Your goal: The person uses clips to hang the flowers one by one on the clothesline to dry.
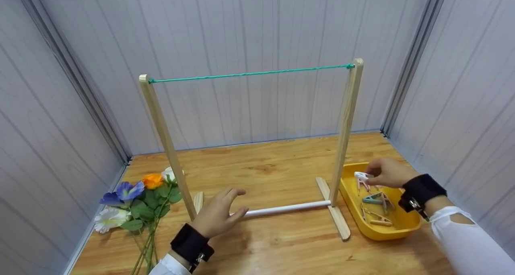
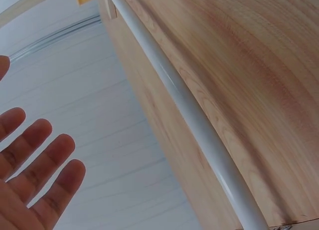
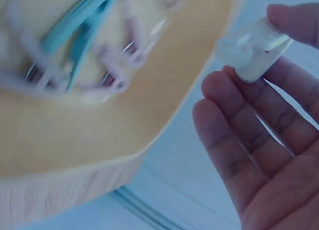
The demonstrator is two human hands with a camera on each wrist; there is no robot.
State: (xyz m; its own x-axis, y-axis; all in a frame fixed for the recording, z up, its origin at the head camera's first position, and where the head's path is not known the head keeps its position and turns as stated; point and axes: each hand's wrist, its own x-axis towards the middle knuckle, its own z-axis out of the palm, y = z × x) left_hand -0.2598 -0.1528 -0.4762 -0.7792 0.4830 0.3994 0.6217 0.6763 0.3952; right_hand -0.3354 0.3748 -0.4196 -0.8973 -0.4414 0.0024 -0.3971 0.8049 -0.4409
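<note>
My right hand (image 1: pixel 391 172) pinches a white clothespin (image 1: pixel 360 174) between thumb and fingers, above the far part of the yellow tray. In the right wrist view the white clothespin (image 3: pixel 256 50) is blurred, gripped near its end. Below it, a teal clothespin (image 3: pixel 82 30) and several pinkish ones lie in the yellow tray (image 1: pixel 398 235). My left hand (image 1: pixel 215 216) holds nothing. Its fingers, spread and relaxed, hover by the left end of the white crossbar (image 1: pixel 287 208), which also shows in the left wrist view beside the fingers (image 2: pixel 52 157).
A wooden frame stands mid-table, its left post (image 1: pixel 167 142) and right post (image 1: pixel 346 134) joined at the top by a green cord (image 1: pixel 249 73). Artificial flowers (image 1: pixel 149 202) with long stems lie at the left. Panelled walls enclose the wooden table (image 1: pixel 257 166) at back and sides.
</note>
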